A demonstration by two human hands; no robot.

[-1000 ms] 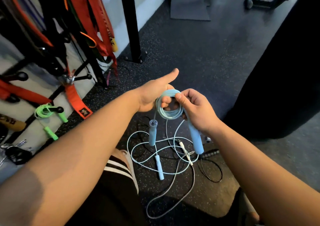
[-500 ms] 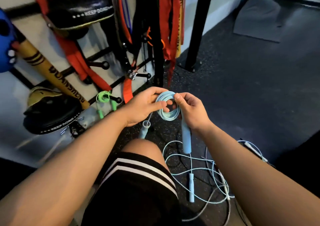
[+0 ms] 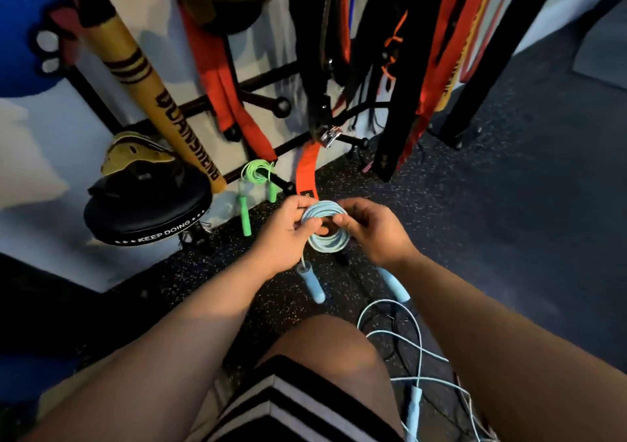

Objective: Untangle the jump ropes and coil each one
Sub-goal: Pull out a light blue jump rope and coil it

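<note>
A light blue jump rope is wound into a small coil [image 3: 327,234] that I hold in front of me with both hands. My left hand [image 3: 285,234] pinches the coil's left side and my right hand [image 3: 373,231] grips its right side. Its two blue handles [image 3: 310,282] [image 3: 393,285] dangle below my hands. More rope, pale blue and white [image 3: 417,350], lies tangled on the floor by my right leg, with another blue handle [image 3: 412,411] in it. A green jump rope [image 3: 258,172] hangs coiled on a rack peg.
A black wall rack [image 3: 278,104] with pegs carries orange straps [image 3: 305,170], black belts, a yellow padded stick [image 3: 159,99] and black focus pads [image 3: 149,211]. Black speckled rubber floor [image 3: 492,204] stretches to the right. A black post [image 3: 475,102] stands at the right of the rack.
My view swung left and toward the rack. Both hands carried the blue coil with it, closer to the green rope's peg. The floor tangle now lies at the lower right.
</note>
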